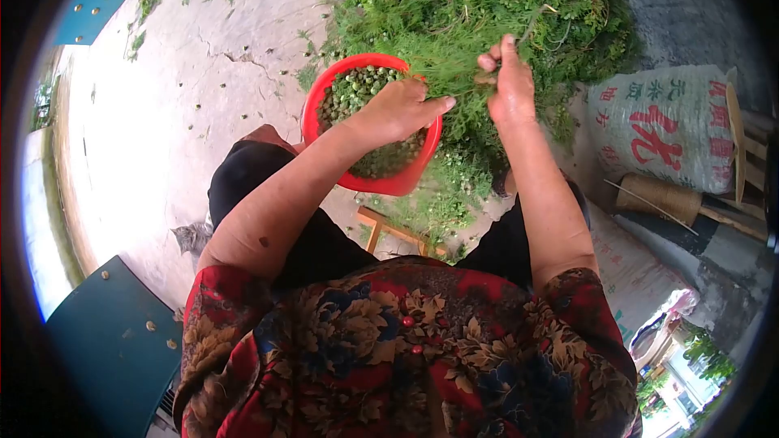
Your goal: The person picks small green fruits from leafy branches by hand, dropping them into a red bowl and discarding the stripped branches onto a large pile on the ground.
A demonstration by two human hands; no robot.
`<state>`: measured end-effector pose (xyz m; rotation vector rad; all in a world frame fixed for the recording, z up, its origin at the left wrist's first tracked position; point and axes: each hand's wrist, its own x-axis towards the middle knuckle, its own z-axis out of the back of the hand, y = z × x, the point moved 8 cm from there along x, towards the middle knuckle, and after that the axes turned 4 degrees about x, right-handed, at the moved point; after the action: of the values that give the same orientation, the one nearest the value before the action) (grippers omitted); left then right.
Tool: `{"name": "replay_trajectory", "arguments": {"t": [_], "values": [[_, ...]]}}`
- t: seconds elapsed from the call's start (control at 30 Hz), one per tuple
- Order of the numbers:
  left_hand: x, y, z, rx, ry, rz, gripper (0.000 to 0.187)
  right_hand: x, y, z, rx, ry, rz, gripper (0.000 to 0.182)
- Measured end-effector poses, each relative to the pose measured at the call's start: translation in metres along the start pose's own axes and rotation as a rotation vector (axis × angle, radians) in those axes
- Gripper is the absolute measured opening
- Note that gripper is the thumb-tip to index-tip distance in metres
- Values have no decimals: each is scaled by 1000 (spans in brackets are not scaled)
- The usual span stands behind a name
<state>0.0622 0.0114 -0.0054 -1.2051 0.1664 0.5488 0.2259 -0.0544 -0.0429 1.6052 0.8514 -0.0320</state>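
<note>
The right hand [510, 85] is closed in a loose fist around a thin brownish stem of a feathery green sprig [487, 77], its fingers curled tight and the forefinger sticking up past the grip. The left hand [399, 109] hangs over the round red plastic basin [402, 182], fingers held flat and close together with the tips stretched toward the right hand's knuckles, almost touching the sprig; whether it pinches anything I cannot tell, since the palm faces down. The basin sits directly below the left fingers, tilted toward the person's knees, and is filled well up with small round green berries [361, 85]. Beyond both sets of fingertips lies a large heap of leafy green cuttings dotted with the same berries [479, 0], spread over the cracked pale concrete ground [211, 81]. The likeliest slip, as I judge it, is berries missing the basin: the sprig is held past the rim on the side away from the left palm, so anything stripped there would drop into the loose greenery under the fingers and be lost among the leaves. The tilt of the basin is a second worry, for a knock from the left wrist could tip it and spill its load. The sprig itself looks fine, soft and ferny, with a woody stub at the gripped end and few berries showing on it.
</note>
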Motion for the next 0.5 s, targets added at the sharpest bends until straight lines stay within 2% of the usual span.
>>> {"name": "replay_trajectory", "arguments": {"t": [0.1,0.17,0.2,0.3,0.33,0.37,0.4,0.43,0.5], "values": [[1,23,5,484,-21,-64,42,30,30,42,-113,-199,47,32],[-8,45,10,587,19,-7,36,57,39,61,-465,-128,62,35],[-11,56,13,639,41,21,33,52,41,50,-705,-58,121,35],[-22,55,39,968,-478,-197,27,33,12,12,-1350,165,317,34],[-20,57,41,884,-400,-118,28,26,-4,-3,-1549,192,422,32],[-19,51,48,803,-325,-41,29,20,-26,-13,-1526,335,493,29],[-18,50,50,722,-254,34,31,19,-51,-22,-1622,403,362,25],[-17,47,49,714,-261,9,30,4,-62,-37,-1501,502,422,31],[-16,43,48,699,-278,-37,30,3,-100,-38,-1573,516,750,31]]}}
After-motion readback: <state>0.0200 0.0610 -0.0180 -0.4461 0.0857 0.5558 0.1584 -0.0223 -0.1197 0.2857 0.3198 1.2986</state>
